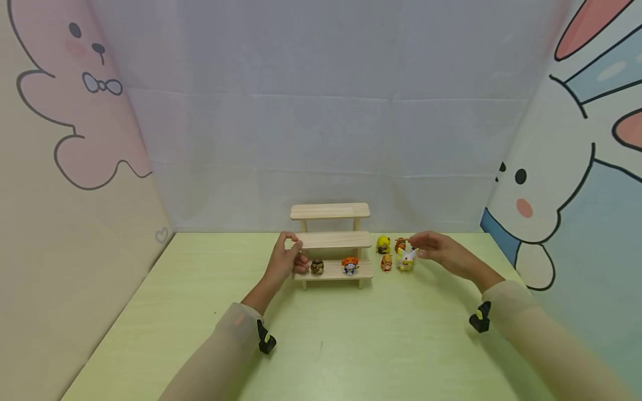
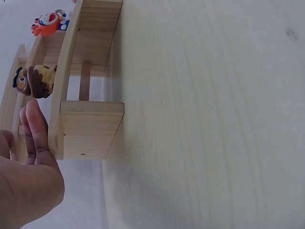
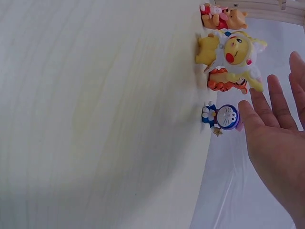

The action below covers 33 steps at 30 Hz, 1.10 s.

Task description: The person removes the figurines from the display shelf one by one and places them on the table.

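My left hand (image 1: pixel 285 262) is at the left end of a three-tier wooden shelf (image 1: pixel 333 240). Its fingertips are beside a brown owl figurine (image 1: pixel 317 267) on the lowest tier; in the left wrist view, two straight fingers (image 2: pixel 35 119) come right up to the owl. An orange-headed figurine (image 1: pixel 350 266) stands further right on that tier. My right hand (image 1: pixel 443 255), fingers extended, hovers by a group of figurines: a white-hooded yellow one (image 1: pixel 406 260), a striped tiger (image 1: pixel 400 244), a bear (image 1: pixel 386 263) and a yellow one (image 1: pixel 383 245). A blue cat figurine (image 3: pixel 226 117) is near its fingertips.
The pale green table (image 1: pixel 321 345) runs back to a white cloth wall (image 1: pixel 321 128). A pink cartoon panel (image 1: pixel 75 211) borders the left side, and a rabbit panel (image 1: pixel 577 223) the right. The shelf's upper tier (image 1: pixel 330 211) has nothing on it.
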Tool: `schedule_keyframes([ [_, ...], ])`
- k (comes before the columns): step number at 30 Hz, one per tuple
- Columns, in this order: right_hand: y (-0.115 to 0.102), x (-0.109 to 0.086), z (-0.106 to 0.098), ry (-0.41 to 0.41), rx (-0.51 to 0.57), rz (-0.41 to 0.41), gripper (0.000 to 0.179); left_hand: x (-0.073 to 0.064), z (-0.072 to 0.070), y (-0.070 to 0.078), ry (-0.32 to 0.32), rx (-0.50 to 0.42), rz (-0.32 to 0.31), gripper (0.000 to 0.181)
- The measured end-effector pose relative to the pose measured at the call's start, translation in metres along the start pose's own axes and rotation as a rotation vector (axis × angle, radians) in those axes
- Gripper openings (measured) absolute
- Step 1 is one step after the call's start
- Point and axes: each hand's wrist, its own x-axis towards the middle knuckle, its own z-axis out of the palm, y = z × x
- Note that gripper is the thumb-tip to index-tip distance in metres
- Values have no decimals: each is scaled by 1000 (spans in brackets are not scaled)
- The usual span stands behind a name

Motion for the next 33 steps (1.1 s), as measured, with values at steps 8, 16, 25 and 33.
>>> schedule_keyframes([
  [8,-18,2,-1,-10,-16,-6,47,0,0,-1,2,1,2,12],
  [16,-33,6,5,-17,-36,-30,52,0,1,0,6,0,8,11],
  [25,-56,8,24,-35,-33,-75,58,0,0,1,6,2,5,10],
  [33,-68,9,43,-49,-40,-112,60,-2,0,2,3,-7,8,11],
])
